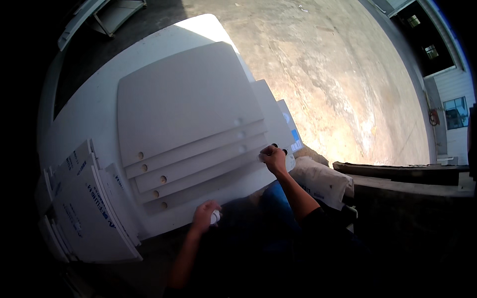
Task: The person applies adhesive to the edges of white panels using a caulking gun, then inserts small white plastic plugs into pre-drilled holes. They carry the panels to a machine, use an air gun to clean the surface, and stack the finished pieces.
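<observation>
Mid-frame panels look stiff, lightish; I'd grab the edges. Left hand grips a white roll; right hand pinched, contents unclear.

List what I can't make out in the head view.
In the head view:
Anything in the right hand: hidden by its fingers.
White thing at the left hand: partly covered by the hand, blurred.
Lower boards: mostly under the top board.
Stand: cut off by the top edge.

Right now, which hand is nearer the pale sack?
Right. In the picture, the right hand is just above and left of the pale sack; the left hand is farther off, well to its left and lower.
</observation>
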The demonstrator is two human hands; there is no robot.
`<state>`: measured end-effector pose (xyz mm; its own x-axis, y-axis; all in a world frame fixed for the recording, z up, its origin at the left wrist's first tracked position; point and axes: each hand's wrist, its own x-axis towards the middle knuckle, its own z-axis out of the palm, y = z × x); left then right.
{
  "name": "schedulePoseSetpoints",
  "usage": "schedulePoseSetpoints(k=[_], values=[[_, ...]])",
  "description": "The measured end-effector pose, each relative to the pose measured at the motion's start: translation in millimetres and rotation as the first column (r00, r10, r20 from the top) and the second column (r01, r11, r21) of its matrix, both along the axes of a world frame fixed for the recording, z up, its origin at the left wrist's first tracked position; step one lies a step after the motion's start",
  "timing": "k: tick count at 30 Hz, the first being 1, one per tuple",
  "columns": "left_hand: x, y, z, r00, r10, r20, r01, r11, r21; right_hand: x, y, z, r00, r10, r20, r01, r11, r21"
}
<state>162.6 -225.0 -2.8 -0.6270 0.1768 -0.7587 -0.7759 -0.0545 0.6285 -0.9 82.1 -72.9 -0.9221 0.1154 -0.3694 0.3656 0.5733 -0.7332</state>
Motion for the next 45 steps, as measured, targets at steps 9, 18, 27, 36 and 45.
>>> schedulePoseSetpoints(k=[9,18,27,36,45], values=[[9,-14,-9,0.978,0.205,0.045,-0.208,0.974,0.089,-35,74,-86,0.993,-0.076,-0.087,0.107,0.884,0.455],[8,-16,-3,0.969,0.240,0.052,-0.243,0.968,0.064,-39,72,-102,0.997,-0.073,0.032,0.044,0.835,0.549],[9,-23,6,0.928,0.356,0.108,-0.366,0.926,0.092,-50,54,-37,0.906,-0.334,0.259,0.154,0.832,0.533],[6,-28,-1,0.902,0.391,0.183,-0.431,0.835,0.342,-16,-16,2,0.968,0.128,-0.217,-0.078,0.971,0.224],[3,-24,2,0.970,0.223,0.096,-0.241,0.843,0.481,81,-130,122,0.671,0.741,0.010,-0.620,0.568,-0.541]])
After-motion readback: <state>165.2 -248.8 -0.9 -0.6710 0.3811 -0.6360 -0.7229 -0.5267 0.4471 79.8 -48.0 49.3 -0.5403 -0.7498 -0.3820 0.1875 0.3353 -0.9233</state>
